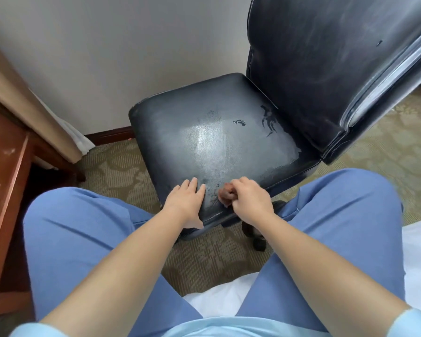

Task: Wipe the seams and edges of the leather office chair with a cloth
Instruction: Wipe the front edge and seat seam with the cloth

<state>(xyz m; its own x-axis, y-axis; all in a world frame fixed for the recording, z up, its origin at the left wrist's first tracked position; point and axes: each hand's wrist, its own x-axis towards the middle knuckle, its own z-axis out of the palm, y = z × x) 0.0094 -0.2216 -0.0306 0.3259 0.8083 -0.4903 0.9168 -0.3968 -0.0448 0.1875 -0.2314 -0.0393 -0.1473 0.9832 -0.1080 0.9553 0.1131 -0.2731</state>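
Note:
A black leather office chair (219,132) stands in front of me, its worn seat facing me and its tall backrest (326,64) to the right. My left hand (187,203) rests flat on the seat's near corner, fingers straight, thumb hooked over the stitched front edge. Just right of it, my right hand (248,198) grips a small bunched brownish cloth (225,194) and presses it onto the seat by the front seam. Most of the cloth is hidden inside the fist.
A reddish wooden desk (5,178) with a metal pull stands at the left, a beige curtain (22,93) behind it. A white wall is behind the chair. Patterned green carpet (122,171) covers the floor. My knees in blue trousers flank the chair; white bedding (219,302) lies under me.

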